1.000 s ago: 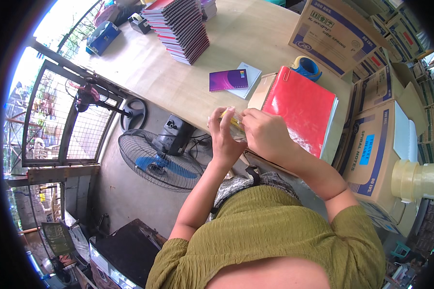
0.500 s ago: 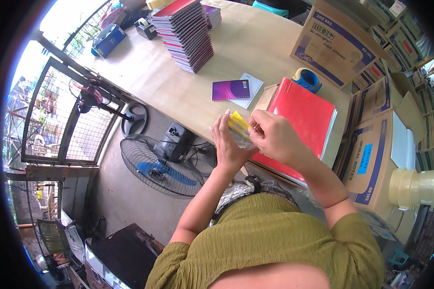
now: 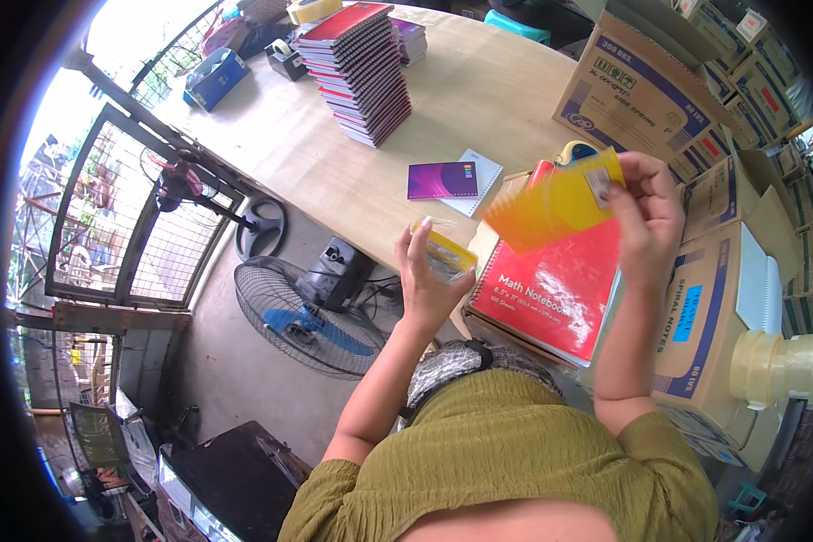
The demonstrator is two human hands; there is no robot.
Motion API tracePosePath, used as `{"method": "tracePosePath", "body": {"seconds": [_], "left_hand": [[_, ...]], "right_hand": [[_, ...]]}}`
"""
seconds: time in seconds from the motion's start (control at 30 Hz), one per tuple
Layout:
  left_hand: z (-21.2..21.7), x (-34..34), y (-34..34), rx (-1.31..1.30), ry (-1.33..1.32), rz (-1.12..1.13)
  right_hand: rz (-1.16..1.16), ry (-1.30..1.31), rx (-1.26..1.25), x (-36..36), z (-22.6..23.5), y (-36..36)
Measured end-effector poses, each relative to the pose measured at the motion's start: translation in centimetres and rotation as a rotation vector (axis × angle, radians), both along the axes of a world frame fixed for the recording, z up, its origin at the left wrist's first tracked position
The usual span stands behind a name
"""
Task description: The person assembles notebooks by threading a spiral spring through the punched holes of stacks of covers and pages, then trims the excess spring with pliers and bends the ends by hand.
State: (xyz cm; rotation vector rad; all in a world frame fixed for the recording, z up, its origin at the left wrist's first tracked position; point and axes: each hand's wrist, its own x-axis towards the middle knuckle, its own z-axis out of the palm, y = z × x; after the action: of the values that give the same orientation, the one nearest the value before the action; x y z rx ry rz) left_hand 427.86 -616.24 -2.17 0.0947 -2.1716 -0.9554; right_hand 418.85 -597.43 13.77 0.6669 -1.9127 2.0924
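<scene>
Both hands have drawn apart since half a second ago, when they met over one small yellow packet; the right hand has risen, carrying an orange-yellow sheet up with it. Its fingers are curled and pinch that sheet by its right edge, holding it tilted above the red notebook. The left hand is raised to the left of the red notebook, fingers partly spread and upright, thumb and fingers gripping a small clear packet with a yellow edge.

That red notebook lies on a cardboard box at the near edge of the desk. Just beyond it to the left lie a purple notebook and a white one touching it. Farther back on the desk stands a tall stack of spiral notebooks. Right of the red notebook are cardboard boxes and rolls of clear tape. Below the desk, left of the notebook, a floor fan rests on the floor.
</scene>
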Motion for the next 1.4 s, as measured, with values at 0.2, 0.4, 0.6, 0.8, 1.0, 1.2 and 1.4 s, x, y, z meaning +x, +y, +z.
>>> {"method": "tracePosePath", "body": {"seconds": [0.2,0.4,0.6,0.8,1.0,1.2,1.4], "left_hand": [[0.1,0.3,-0.8,0.049,0.034,0.001],[0.1,0.6,-1.3,0.069,-0.015,-0.052],[0.2,1.0,-1.9,0.033,-0.030,-0.044],[0.9,1.2,-2.4,0.112,-0.065,-0.095],[4.9,-1.4,-7.8,0.203,-0.256,-0.632],[-2.3,-11.5,-15.8,-0.153,-0.599,-0.260],[-3.8,-17.8,-12.4,-0.385,-1.026,-0.379]], "right_hand": [[0.238,-0.337,0.526,-0.3,-3.1,0.0],[0.425,-0.178,0.864,-0.2,-6.4,-7.4],[0.551,-0.244,0.947,-1.5,-10.1,-9.1],[0.589,-0.133,0.973,-0.9,-8.4,-8.3],[0.512,-0.176,1.024,-2.8,-8.1,-6.5],[0.361,-0.475,0.531,-4.4,-4.7,-3.2],[0.205,-0.375,0.438,-9.3,-4.9,0.1]]}}
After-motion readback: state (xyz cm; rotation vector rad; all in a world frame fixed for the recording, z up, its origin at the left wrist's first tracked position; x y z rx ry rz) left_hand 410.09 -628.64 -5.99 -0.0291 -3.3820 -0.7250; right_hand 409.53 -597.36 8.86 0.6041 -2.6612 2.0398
